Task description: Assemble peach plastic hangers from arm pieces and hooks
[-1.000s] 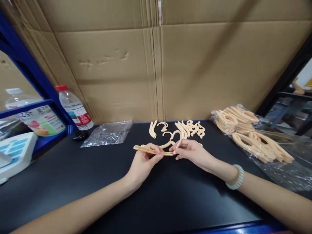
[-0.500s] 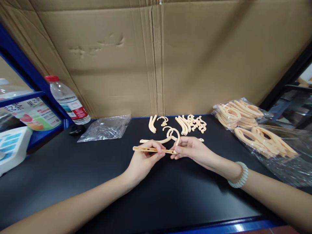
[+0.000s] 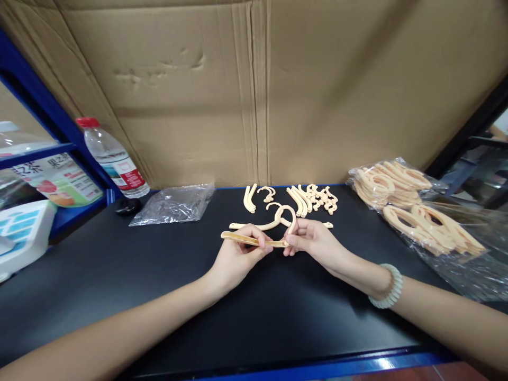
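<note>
My left hand (image 3: 238,256) pinches a long, flat, peach-coloured plastic bar (image 3: 240,238) held level above the black table (image 3: 159,296). My right hand (image 3: 313,241) grips a curved hook piece (image 3: 286,214) of the same plastic, its lower end set against the right end of the bar. Right behind the hands a curved arm piece (image 3: 254,226) lies on the table. Farther back, several loose curved parts (image 3: 301,200) lie in a row.
A clear bag of peach plastic parts (image 3: 413,211) lies at the right. An empty clear bag (image 3: 174,203) and a red-capped water bottle (image 3: 113,161) sit back left, beside a blue shelf (image 3: 51,159). A cardboard wall (image 3: 254,90) closes the back.
Both hands have stayed together on the bar and hook, shifting only slightly. The view has tilted a little, so everything sits somewhat higher in frame.
</note>
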`<state>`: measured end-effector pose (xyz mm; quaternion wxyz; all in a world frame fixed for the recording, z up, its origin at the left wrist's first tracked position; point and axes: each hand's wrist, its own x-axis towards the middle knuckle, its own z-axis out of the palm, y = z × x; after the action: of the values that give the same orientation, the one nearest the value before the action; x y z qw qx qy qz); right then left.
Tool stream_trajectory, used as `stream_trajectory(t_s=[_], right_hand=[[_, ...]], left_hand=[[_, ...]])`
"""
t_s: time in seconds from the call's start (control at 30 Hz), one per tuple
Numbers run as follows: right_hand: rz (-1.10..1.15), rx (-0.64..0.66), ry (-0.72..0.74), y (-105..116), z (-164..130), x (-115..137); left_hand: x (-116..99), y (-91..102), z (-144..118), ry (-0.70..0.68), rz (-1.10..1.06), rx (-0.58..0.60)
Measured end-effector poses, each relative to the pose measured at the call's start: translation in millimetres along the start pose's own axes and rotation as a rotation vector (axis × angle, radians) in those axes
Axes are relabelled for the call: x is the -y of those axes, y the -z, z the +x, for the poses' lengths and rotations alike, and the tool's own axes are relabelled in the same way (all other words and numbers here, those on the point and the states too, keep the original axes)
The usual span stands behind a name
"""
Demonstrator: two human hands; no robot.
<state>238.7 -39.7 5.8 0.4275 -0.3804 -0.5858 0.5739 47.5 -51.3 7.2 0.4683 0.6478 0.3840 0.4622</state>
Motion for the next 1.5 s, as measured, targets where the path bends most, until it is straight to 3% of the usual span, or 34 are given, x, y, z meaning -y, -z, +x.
stream_trajectory(t_s=[0.33,0.83,1.03,1.13,1.23,1.33,1.43,1.5], right_hand=[[-0.037,-0.073,0.026,-4.5,-0.9,-0.1],[0.005,-0.042,0.043,-6.1,-1.5,3.0],[-0.054,-0.006,0.052,-11.1,-1.5,3.3],[-0.103,0.006,0.090,-5.6,1.5,7.0],[-0.241,-0.074,0.191,13.8,9.2,13.3],[-0.618,-0.196,0.385,41.4,20.3,16.8],[-1.058,-0.134,0.554,63.7,31.3,13.5],[-1.206,-0.090,0.589,70.9,37.5,8.7]], left_hand=[[0.7,-1.4,-0.4,0.021,-0.006,0.035],[-5.2,-6.3,0.0,0.121,-0.201,-0.106],[-3.7,-9.0,-1.6,0.147,-0.216,0.027],[-5.1,-7.8,-1.6,0.201,-0.219,-0.007],[-6.9,-5.9,-0.4,0.215,-0.266,-0.056],[-7.7,-4.5,0.7,0.214,-0.300,-0.064],[-7.9,-3.9,0.9,0.224,-0.306,-0.070],[-7.7,-3.7,0.8,0.228,-0.309,-0.076]])
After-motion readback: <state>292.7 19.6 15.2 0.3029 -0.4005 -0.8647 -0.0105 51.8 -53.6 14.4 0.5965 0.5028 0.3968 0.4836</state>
